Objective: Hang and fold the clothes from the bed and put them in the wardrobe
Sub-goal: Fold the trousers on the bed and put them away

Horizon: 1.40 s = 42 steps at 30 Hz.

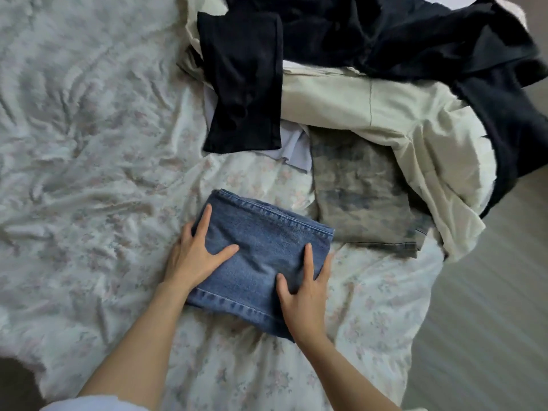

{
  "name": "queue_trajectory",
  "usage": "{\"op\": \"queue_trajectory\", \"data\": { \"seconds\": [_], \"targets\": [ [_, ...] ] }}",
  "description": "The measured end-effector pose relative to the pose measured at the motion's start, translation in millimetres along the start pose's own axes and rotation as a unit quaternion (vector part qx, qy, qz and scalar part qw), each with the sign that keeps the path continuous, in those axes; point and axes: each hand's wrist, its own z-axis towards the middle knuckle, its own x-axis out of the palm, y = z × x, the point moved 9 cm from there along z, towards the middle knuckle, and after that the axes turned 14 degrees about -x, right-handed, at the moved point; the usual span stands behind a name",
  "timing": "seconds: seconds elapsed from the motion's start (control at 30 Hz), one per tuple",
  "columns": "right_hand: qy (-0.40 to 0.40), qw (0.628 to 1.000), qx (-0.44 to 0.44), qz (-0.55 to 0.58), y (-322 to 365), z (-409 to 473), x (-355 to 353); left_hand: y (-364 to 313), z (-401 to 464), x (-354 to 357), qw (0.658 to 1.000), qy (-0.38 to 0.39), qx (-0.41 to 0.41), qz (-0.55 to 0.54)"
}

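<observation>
Folded blue jeans (264,247) lie in a compact rectangle on the flowered bed sheet (89,173). My left hand (195,250) rests flat on the jeans' left edge, fingers straight, thumb spread across the denim. My right hand (305,295) lies on the right front corner, thumb on top, fingers straight along the side edge. Behind the jeans sits a pile of clothes: a black garment (243,81), a cream garment (385,114), a faded grey-blue piece (361,191) and a large dark garment (430,40).
A pale lilac cloth (293,146) peeks out under the black garment. The bed's right edge drops to a light wooden floor (489,292). The wide left part of the sheet is wrinkled bare fabric.
</observation>
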Motion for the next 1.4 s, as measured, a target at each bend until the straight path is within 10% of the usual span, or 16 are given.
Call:
{"op": "queue_trajectory", "data": {
  "seconds": [0.27,0.57,0.77,1.4],
  "targets": [
    [-0.038,0.999,-0.011,0.035,16.2,9.3,-19.5,-3.7,-26.3,-30.6,0.986,-0.066,-0.018,-0.153],
    [0.075,0.987,-0.133,-0.050,67.8,49.3,-27.0,50.3,-84.0,-25.4,0.888,-0.144,-0.174,-0.400],
    [0.106,0.982,0.157,-0.017,-0.7,47.9,0.3,76.3,-53.5,2.8,0.859,-0.087,-0.264,-0.430],
    [0.027,0.999,-0.012,-0.017,64.3,62.0,-32.6,70.3,-86.5,-42.3,0.848,-0.228,-0.254,-0.405]
  ]
}}
